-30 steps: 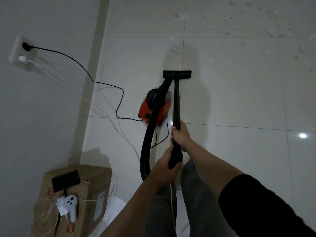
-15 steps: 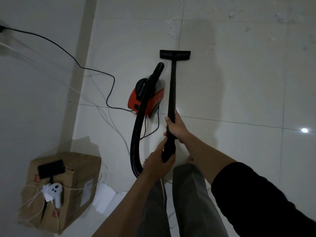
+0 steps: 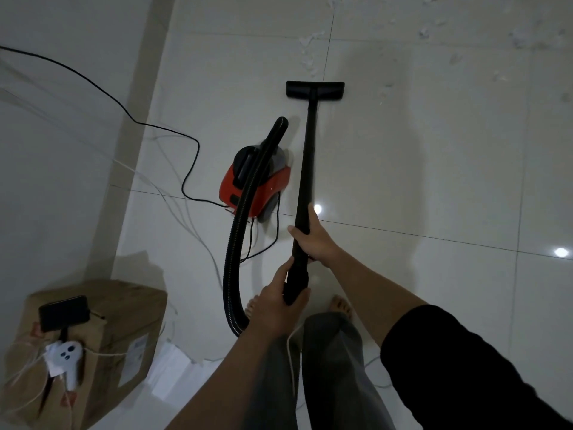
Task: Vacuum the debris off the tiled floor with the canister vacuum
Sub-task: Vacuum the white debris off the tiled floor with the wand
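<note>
A red and black canister vacuum sits on the pale tiled floor. Its black ribbed hose loops down to the black wand. My left hand grips the wand's lower end where the hose joins. My right hand holds the wand higher up. The flat black floor nozzle rests on the tiles just short of the white debris, which is scattered along the top and toward the upper right.
A black power cord runs from the left wall to the canister, with thin white cables beside it. A cardboard box at lower left carries a dark phone and a white charger. My bare feet stand behind the wand.
The view has tilted down, so the wall socket has left the frame. The nozzle has slid away from the canister toward the debris. Both hands keep their hold on the wand.
</note>
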Tool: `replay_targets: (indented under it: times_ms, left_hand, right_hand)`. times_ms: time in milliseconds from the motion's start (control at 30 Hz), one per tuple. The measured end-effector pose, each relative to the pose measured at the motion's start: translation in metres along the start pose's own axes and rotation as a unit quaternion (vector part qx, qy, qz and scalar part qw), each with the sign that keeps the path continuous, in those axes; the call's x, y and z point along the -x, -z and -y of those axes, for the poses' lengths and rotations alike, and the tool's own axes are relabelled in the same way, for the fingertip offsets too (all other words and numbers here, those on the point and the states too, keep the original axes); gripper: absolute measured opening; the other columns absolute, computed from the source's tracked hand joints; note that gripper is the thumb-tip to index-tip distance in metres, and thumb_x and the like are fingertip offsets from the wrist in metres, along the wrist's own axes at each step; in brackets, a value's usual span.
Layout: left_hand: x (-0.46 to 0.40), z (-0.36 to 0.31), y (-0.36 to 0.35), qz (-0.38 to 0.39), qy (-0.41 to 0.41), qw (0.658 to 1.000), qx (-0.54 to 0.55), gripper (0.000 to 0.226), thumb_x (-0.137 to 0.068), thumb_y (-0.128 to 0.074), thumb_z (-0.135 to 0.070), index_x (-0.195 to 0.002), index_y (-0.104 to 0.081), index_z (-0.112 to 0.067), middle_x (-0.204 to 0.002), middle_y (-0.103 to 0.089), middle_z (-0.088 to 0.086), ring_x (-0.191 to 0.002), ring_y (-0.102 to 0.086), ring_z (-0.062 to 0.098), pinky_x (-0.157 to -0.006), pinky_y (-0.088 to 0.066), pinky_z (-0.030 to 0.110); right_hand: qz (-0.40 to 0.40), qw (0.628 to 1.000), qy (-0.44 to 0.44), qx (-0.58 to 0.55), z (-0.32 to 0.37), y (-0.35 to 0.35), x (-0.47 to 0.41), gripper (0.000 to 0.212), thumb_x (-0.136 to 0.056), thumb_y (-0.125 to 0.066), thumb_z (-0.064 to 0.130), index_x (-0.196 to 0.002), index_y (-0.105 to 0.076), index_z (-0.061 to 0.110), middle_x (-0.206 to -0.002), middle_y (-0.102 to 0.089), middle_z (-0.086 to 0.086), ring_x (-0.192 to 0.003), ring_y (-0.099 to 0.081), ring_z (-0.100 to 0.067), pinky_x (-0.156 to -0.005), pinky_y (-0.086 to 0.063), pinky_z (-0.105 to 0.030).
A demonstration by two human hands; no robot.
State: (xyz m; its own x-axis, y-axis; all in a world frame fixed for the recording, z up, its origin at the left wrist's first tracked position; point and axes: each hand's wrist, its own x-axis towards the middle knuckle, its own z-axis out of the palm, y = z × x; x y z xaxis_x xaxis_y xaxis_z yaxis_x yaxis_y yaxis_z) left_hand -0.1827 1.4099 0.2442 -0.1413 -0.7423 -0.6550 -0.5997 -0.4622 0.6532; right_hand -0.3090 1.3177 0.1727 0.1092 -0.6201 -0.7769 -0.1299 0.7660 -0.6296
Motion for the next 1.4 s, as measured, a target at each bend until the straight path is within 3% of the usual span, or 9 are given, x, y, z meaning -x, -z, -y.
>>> replay_targets:
  times_ms: [133, 200, 367, 633, 800, 967, 1133, 1233, 1400]
  left_hand:
    - [-0.01, -0.002, -0.01, -0.03, 0.018, 0.999, -0.003, 0.063, -0.085, -0.063, -0.047, -0.138, -0.031, -0.051, -0.107, -0.069, -0.002, -0.094, -0.067, 0.014, -0.088, -0.055, 0.042]
    - [-0.016, -0.001, -0.013, -0.045, 0.015, 0.999, -0.016, 0.065, -0.076, -0.057, -0.06, -0.135, -0.029, -0.055, -0.107, -0.069, -0.005, -0.098, -0.066, 0.017, -0.092, -0.052, 0.048]
    - [-0.036, -0.019, -0.01, -0.038, -0.006, 0.999, -0.004, 0.061, -0.088, -0.063, -0.033, -0.143, -0.035, -0.033, -0.111, -0.066, -0.006, -0.101, -0.065, 0.015, -0.09, -0.055, 0.043]
    - [-0.081, -0.048, 0.024, -0.026, -0.008, 1.0, 0.004, 0.062, -0.09, -0.061, -0.032, -0.146, -0.034, -0.028, -0.106, -0.067, -0.009, -0.088, -0.067, 0.005, -0.083, -0.058, 0.037]
    - [-0.121, -0.07, 0.058, -0.008, -0.019, 1.0, 0.011, 0.062, -0.09, -0.059, -0.034, -0.147, -0.033, -0.028, -0.101, -0.068, -0.003, -0.079, -0.066, 0.006, -0.072, -0.055, 0.026]
    - [-0.166, -0.094, 0.093, 0.004, -0.044, 0.999, 0.022, 0.06, -0.082, -0.055, -0.045, -0.14, -0.041, -0.031, -0.094, -0.067, 0.001, -0.082, -0.068, 0.02, -0.078, -0.059, 0.043]
    - [-0.205, -0.11, 0.116, 0.002, -0.066, 0.998, 0.01, 0.048, -0.09, -0.057, -0.031, -0.136, -0.044, -0.032, -0.096, -0.066, -0.006, -0.081, -0.064, 0.012, -0.076, -0.055, 0.032]
    - [-0.228, -0.124, 0.124, -0.016, -0.068, 0.998, 0.008, 0.044, -0.092, -0.06, -0.027, -0.132, -0.044, -0.036, -0.111, -0.067, -0.002, -0.094, -0.064, 0.01, -0.085, -0.052, 0.033]
    - [-0.268, -0.152, 0.133, -0.008, -0.078, 0.997, 0.003, 0.046, -0.093, -0.059, -0.022, -0.137, -0.045, -0.023, -0.082, -0.065, -0.009, -0.064, -0.063, 0.007, -0.064, -0.051, 0.022]
  right_hand:
    - [0.004, 1.0, 0.014, 0.02, 0.001, 0.008, -0.012, 0.08, -0.099, -0.05, 0.034, -0.153, 0.008, 0.038, -0.142, -0.047, -0.005, -0.089, -0.061, -0.017, -0.059, -0.05, -0.024]
    - [0.003, 0.999, 0.021, 0.024, 0.001, 0.012, -0.018, 0.078, -0.1, -0.049, 0.031, -0.153, 0.009, 0.036, -0.146, -0.043, -0.004, -0.094, -0.059, -0.017, -0.067, -0.051, -0.025]
    - [-0.006, 0.999, 0.024, 0.035, 0.015, 0.02, -0.037, 0.079, -0.1, -0.048, 0.032, -0.152, 0.01, 0.037, -0.149, -0.041, -0.006, -0.108, -0.06, -0.026, -0.093, -0.052, -0.041]
    - [-0.018, 0.999, 0.024, 0.041, 0.068, 0.032, -0.069, 0.076, -0.101, -0.045, 0.028, -0.153, 0.01, 0.033, -0.149, -0.04, -0.01, -0.101, -0.058, -0.023, -0.087, -0.05, -0.034]
    - [-0.036, 0.998, 0.031, 0.035, 0.115, 0.038, -0.096, 0.077, -0.101, -0.048, 0.027, -0.154, 0.008, 0.026, -0.148, -0.041, -0.013, -0.116, -0.055, -0.028, -0.094, -0.046, -0.033]
    - [-0.062, 0.997, 0.028, 0.035, 0.163, 0.041, -0.13, 0.08, -0.099, -0.051, 0.027, -0.154, 0.007, 0.026, -0.133, -0.052, -0.014, -0.102, -0.06, -0.026, -0.091, -0.05, -0.037]
    - [-0.073, 0.996, 0.037, 0.029, 0.196, 0.046, -0.162, 0.079, -0.099, -0.051, 0.03, -0.154, 0.005, 0.028, -0.147, -0.041, -0.012, -0.114, -0.057, -0.029, -0.095, -0.05, -0.039]
    - [-0.079, 0.996, 0.039, 0.023, 0.211, 0.055, -0.182, 0.079, -0.099, -0.051, 0.03, -0.155, 0.005, 0.028, -0.148, -0.041, -0.012, -0.116, -0.056, -0.031, -0.092, -0.051, -0.039]
    - [-0.068, 0.997, 0.046, 0.004, 0.241, 0.08, -0.213, 0.079, -0.099, -0.052, 0.027, -0.155, 0.004, 0.025, -0.142, -0.044, -0.01, -0.097, -0.058, -0.023, -0.08, -0.05, -0.032]
